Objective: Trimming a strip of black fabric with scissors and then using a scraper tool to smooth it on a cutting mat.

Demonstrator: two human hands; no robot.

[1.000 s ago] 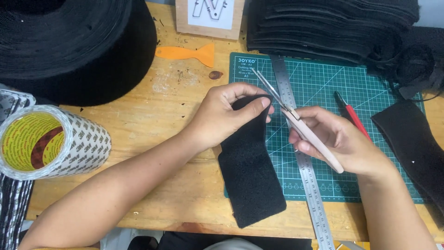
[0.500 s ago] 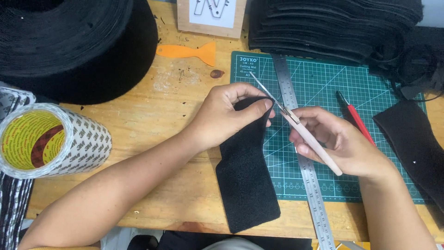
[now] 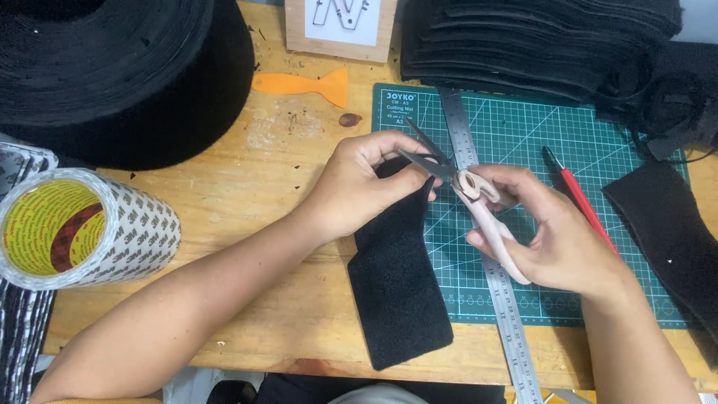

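On the wooden worktop [image 3: 224,194], a big black roll of fuzzy material [image 3: 112,67] is sitting at ten o'clock and a stack of black strips [image 3: 538,37] is lying at one o'clock, both well apart from the cutting. A green cutting mat [image 3: 523,142] is lying right of centre, with a steel ruler [image 3: 497,292] running down across it and a red-handled knife [image 3: 580,198] resting at three o'clock. A black fabric strip [image 3: 396,277] is lying half on the mat, half on the wood, trailing towards six o'clock. The left hand [image 3: 359,187] is pinching the strip's upper end, fingers closed tight on it. The right hand [image 3: 553,232] is wrapped around pale pink scissors [image 3: 467,194], whose blades are standing open and pointing towards eleven o'clock, just beside the left fingertips [image 3: 419,168]. That closeness looks like the main risk: closing the blades could nick a finger. The limp strip could also be slipping or twisting in the pinch, giving a crooked cut.
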